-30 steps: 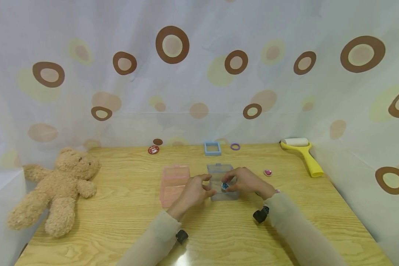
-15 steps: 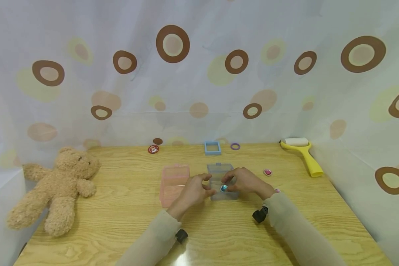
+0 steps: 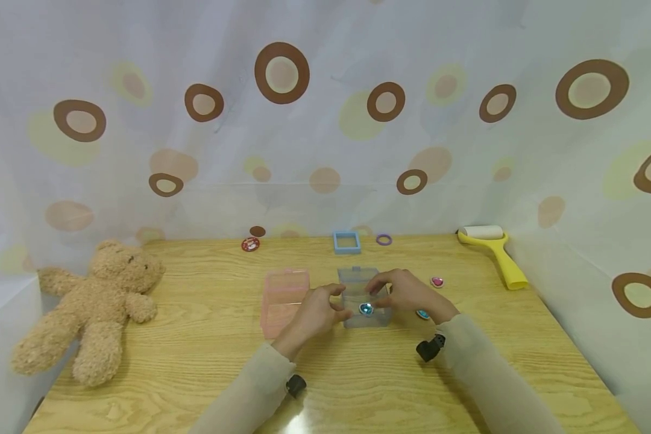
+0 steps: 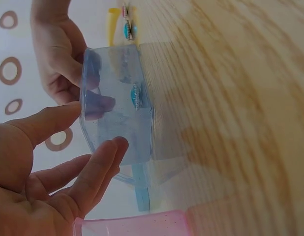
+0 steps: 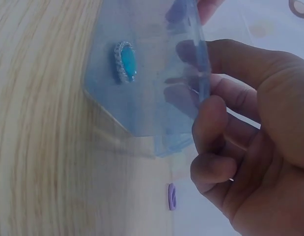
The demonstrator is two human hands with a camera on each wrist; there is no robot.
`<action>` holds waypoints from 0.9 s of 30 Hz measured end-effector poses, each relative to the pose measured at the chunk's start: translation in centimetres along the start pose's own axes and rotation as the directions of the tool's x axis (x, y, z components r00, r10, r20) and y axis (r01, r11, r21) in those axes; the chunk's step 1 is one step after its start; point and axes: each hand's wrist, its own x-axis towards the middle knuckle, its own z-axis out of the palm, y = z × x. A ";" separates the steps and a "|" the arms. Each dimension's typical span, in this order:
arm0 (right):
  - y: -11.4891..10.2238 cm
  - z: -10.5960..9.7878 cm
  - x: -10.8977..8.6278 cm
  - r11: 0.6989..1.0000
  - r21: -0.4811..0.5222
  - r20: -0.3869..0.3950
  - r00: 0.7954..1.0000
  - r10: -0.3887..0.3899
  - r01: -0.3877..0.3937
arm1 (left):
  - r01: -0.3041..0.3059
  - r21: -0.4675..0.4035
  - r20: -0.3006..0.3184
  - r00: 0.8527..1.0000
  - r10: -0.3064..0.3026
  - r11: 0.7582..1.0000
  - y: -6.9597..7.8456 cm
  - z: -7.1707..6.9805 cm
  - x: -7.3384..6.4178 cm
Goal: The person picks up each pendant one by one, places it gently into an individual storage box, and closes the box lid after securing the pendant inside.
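A blue gem (image 3: 366, 309) with a sparkling silver rim lies inside the clear blue plastic box (image 3: 377, 320), whose lid stands open at the far side. My left hand (image 3: 317, 310) is at the box's left side, fingers fairly straight and touching its wall, thumb at the rim. Over the right rim is my right hand (image 3: 409, 293), its fingertips reaching into the box and spread apart, apart from the gem. Through the tinted wall these fingertips show faintly in the left wrist view. A second blue gem (image 3: 423, 314) lies on the table beneath the right wrist.
A pink open box (image 3: 275, 328) stands left of the blue one. Behind are a red round badge (image 3: 251, 244), a blue square frame (image 3: 347, 250) and a purple ring (image 3: 384, 240). To the right lie a pink gem (image 3: 437, 281) and yellow lint roller (image 3: 507, 265); a teddy bear (image 3: 103, 301) lies left.
The right hand has let go of the blue gem, which now lies in the blue box, and has drawn slightly right and up. The left hand has stayed put.
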 end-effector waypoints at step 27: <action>3.4 -2.8 -3.4 0.986 0.137 -0.105 0.988 0.113 -0.098 | 0.007 -0.032 0.000 1.000 -0.007 0.999 -0.2 0.1 0.0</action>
